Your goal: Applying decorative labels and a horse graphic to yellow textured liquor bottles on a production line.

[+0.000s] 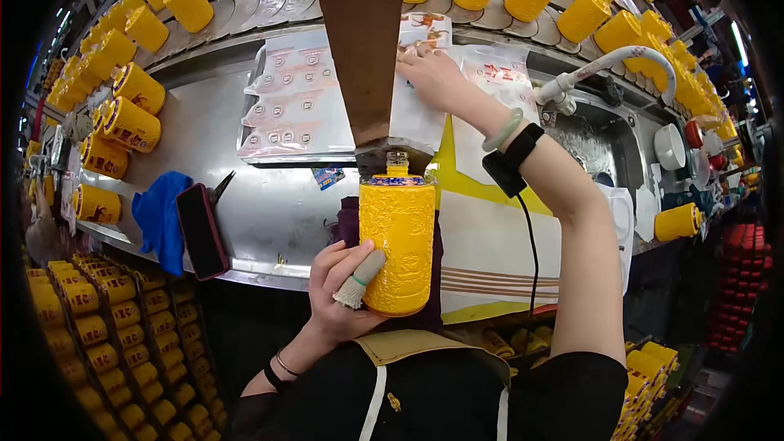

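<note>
My left hand is closed around the lower left side of a yellow embossed bottle. The bottle stands upright in front of my chest, its clear glass neck bare and a blue patterned band around its shoulder. A cloth finger cover with a green band sits on one left finger. My right hand reaches far across the bench, fingers apart, with its fingertips on a white sheet with orange printed figures. The brown post stands close beside those fingertips. Whether they pinch anything small cannot be made out.
Stacked printed sheets lie left of the post. Further left are a phone, a blue cloth and yellow bottles. A sink with a curved faucet is at right. Behind runs a conveyor carrying several bottles.
</note>
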A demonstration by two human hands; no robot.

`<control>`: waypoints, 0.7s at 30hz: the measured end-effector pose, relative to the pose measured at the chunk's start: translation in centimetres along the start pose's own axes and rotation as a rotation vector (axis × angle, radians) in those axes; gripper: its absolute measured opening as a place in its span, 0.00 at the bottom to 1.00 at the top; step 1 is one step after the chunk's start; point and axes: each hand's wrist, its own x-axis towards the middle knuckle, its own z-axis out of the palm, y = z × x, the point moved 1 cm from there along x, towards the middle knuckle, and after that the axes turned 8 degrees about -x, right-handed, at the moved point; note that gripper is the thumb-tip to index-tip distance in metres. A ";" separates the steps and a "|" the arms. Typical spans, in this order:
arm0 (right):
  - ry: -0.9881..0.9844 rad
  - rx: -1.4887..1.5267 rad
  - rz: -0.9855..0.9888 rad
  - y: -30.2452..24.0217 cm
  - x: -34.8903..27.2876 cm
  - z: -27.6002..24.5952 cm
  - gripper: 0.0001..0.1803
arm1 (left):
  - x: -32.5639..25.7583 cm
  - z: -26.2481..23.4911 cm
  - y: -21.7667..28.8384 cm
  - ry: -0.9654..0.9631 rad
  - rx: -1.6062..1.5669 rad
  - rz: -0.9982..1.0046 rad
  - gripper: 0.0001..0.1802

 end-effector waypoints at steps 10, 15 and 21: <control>-0.292 0.411 0.193 -3.6 -4.4 -7.1 0.15 | 0.0 -0.1 0.2 -0.004 0.028 0.011 0.47; -0.372 0.327 0.582 -1.1 -3.0 -5.6 0.38 | 0.2 -0.1 0.9 -0.015 -0.009 -0.038 0.47; -0.515 0.438 0.719 1.7 -4.1 -4.9 0.45 | 0.3 -0.2 1.3 -0.015 -0.020 -0.061 0.47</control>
